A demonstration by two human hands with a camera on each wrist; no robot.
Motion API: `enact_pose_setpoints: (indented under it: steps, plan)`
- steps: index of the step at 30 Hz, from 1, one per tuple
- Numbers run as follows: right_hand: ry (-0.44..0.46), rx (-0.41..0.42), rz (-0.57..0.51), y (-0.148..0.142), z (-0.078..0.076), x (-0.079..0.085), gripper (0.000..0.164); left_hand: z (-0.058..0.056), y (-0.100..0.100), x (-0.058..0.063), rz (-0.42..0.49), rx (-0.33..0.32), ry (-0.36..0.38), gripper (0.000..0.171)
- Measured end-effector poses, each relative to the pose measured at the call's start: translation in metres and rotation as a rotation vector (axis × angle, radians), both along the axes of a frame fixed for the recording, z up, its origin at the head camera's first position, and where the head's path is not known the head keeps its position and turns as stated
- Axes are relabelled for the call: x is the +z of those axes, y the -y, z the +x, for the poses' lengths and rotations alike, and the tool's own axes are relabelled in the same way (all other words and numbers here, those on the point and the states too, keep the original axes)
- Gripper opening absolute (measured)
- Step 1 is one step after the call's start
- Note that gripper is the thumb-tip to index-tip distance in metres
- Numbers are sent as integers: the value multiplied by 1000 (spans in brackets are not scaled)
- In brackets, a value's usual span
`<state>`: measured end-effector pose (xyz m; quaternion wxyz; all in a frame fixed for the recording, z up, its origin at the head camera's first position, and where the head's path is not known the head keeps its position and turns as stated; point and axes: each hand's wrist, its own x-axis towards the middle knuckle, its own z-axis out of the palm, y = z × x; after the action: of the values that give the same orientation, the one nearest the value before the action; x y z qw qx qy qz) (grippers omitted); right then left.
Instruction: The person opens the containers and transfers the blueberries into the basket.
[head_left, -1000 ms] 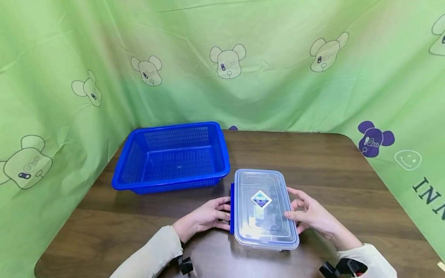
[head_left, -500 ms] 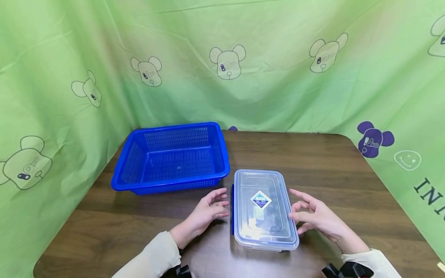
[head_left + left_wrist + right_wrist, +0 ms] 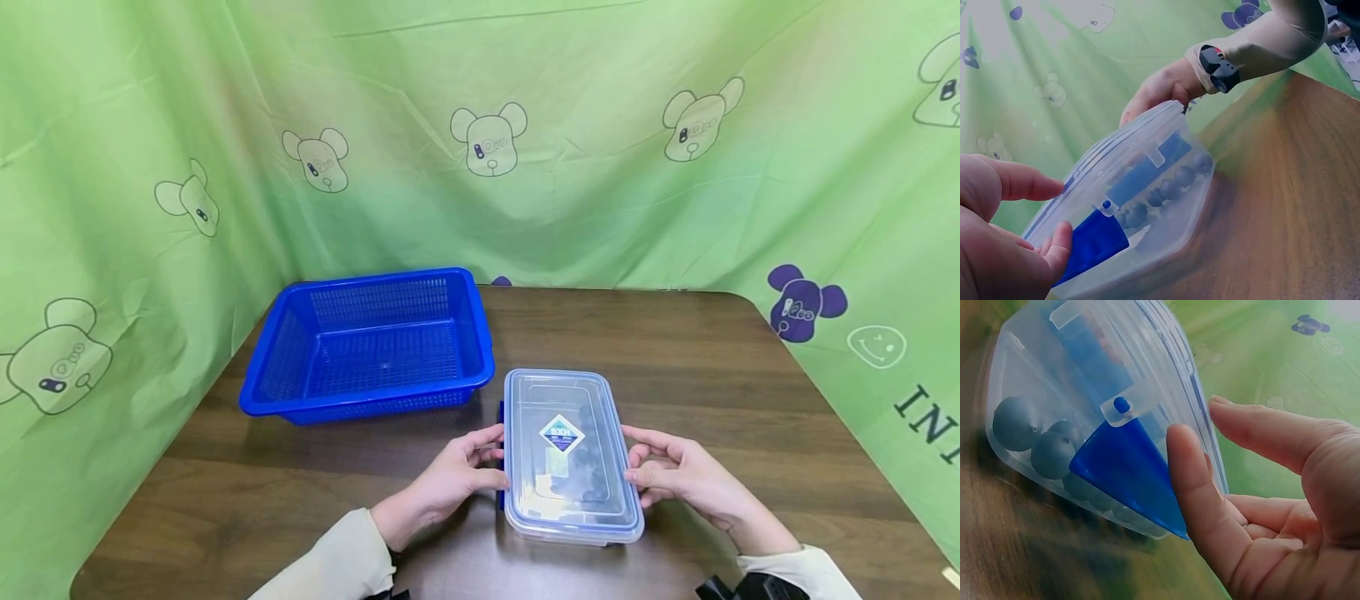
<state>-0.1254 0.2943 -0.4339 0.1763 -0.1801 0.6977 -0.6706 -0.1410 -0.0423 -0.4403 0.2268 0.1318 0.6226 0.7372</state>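
Note:
A clear plastic food container (image 3: pixel 562 450) with a blue-edged lid (image 3: pixel 592 400) lies on the table in front of the person. Its blue side latches (image 3: pixel 1094 247) (image 3: pixel 1129 475) stand swung out from the walls. Several round greyish balls (image 3: pixel 1019 422) show through the wall. The left hand (image 3: pixel 453 479) is at the left edge, thumb on the lid's rim and fingers below it by the latch. At the opposite edge, the right hand (image 3: pixel 686 483) pinches the rim, with thumb above and a finger in front of the latch. Some fingertips are hidden behind the container.
A blue perforated basket (image 3: pixel 480 367) stands behind and to the left of the container on the brown wooden table (image 3: pixel 720 375). Green printed cloth (image 3: pixel 585 192) hangs around the back and sides. Dark cameras (image 3: pixel 1219 69) are strapped to the wrists.
The left hand drew back from the left latch, then came to the lid's edge. The right hand shifted slightly off the right edge and returned to it. Container and basket stay put.

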Motion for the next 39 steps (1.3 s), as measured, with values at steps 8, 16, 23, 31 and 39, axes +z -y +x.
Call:
enact_pose_setpoints:
  steps: [8, 16, 23, 31, 39]
  plan:
    - [-33, -3, 17, 3, -2, 5, 64, -1, 1, 4, -62, 5, -58, 76]
    - [-83, -42, 51, 6, -6, 18, 62, -6, 2, 14, -119, 10, -128, 76]
    - [-99, -32, -5, 1, -7, 22, 53, -7, 0, 23, -109, -3, -125, 75]
    - [-105, 11, -49, -19, -12, 29, 61, -9, -18, 32, -145, 24, -100, 76]
    - [-70, 111, -135, -64, -17, 30, 65, -15, -58, 37, -95, -11, -109, 77]
